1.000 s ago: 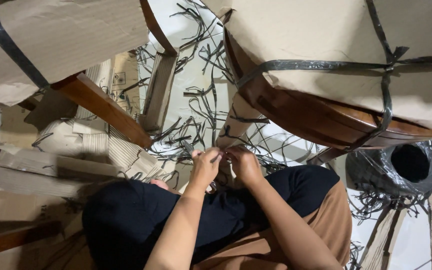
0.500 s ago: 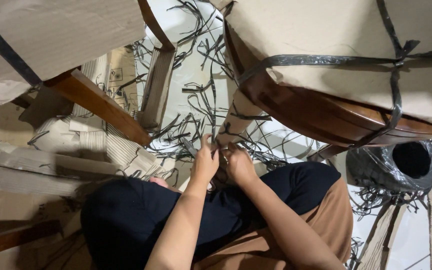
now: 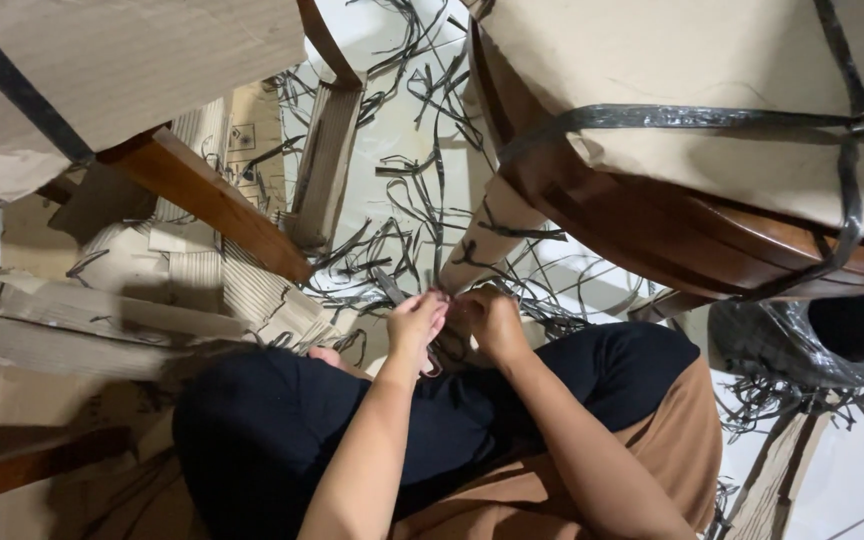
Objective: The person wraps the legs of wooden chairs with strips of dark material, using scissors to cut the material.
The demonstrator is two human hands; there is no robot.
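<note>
Hands: we hold our left hand (image 3: 417,322) and right hand (image 3: 492,320) close together, just above our lap.
Grip, left: fingers pinched on a dark plastic strap (image 3: 389,285) that runs up and away from the fingertips.
Grip, right: fingers curled at the foot of the paper-wrapped chair leg (image 3: 492,232); we cannot tell what they enclose.
Strap location: at the lower end of the wrapped leg, between both hands and the floor.
Chair: wooden seat frame (image 3: 652,225) with a paper-wrapped seat (image 3: 692,60), bound by black straps, at upper right.
Floor: loose cut strap pieces (image 3: 422,120) lie scattered.
Left side: corrugated cardboard sheets (image 3: 142,300) lie piled.
Right side: roll of black plastic film (image 3: 812,340) stands near our knee.
</note>
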